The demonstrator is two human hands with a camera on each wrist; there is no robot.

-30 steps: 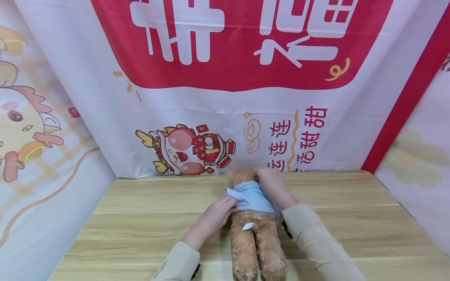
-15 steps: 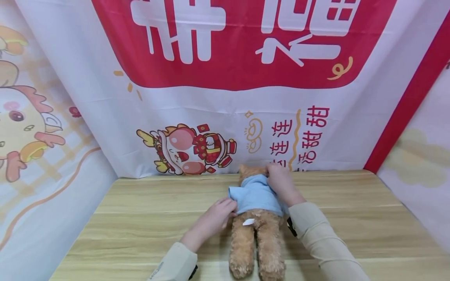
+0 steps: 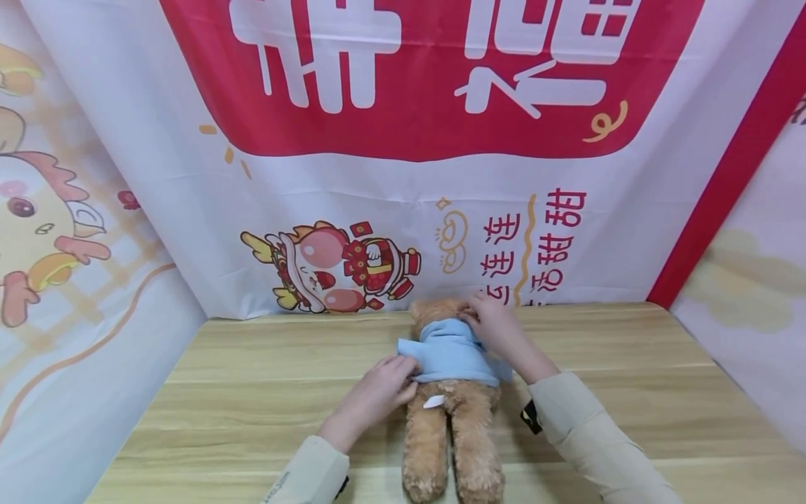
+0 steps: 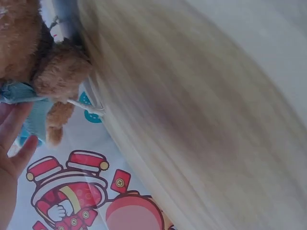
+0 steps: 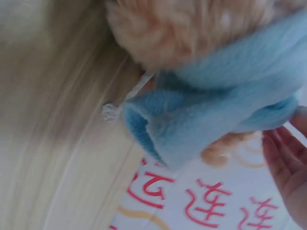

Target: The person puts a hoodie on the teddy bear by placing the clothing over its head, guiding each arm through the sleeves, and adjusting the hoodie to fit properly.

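Observation:
A brown teddy bear (image 3: 466, 402) lies lengthwise on the table, a white tag (image 3: 434, 402) showing on its rump. It wears a light blue fleece top (image 3: 450, 357). My left hand (image 3: 378, 388) holds the lower left hem with bent fingertips, which the cloth partly hides in the left wrist view. Near the bear's neck, my right hand (image 3: 497, 327) pinches the top's upper right part. In the right wrist view a sleeve (image 5: 168, 124) hangs loose with its end gaping. A white knotted cord (image 5: 111, 112) dangles beside it.
The wood-grain table (image 3: 271, 392) ends at a hanging white and red banner (image 3: 403, 126) just beyond the bear's head. Printed cloth (image 3: 69, 294) walls the left side, and another pale printed cloth (image 3: 749, 280) stands on the right.
The bear has shifted slightly left over the last half second, both hands moving along with it. My left hand stays at the hem, my right hand by the neck.

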